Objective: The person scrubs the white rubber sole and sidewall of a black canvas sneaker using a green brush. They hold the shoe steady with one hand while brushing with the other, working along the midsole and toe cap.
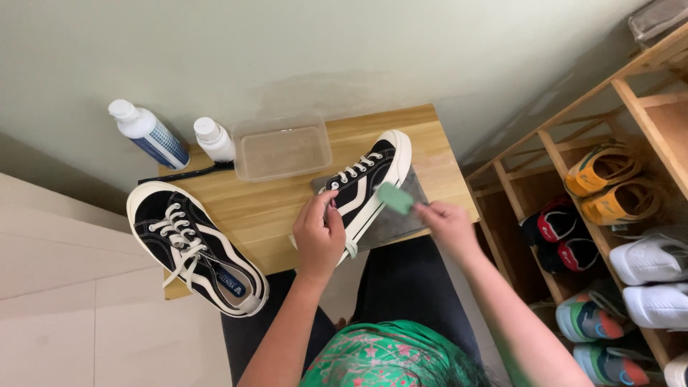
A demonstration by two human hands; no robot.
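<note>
Wooden counter against pale wall: black-and-white sneaker tilted on grey cloth, left hand fingers clamped on its heel for steadiness, right hand fingers pinching green brush against its side.

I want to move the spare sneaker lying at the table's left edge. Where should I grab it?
Grip the spare sneaker at its open collar near the heel, coming from above on the near side: it lies sole down, opening upward, heel overhanging the table edge.
</note>
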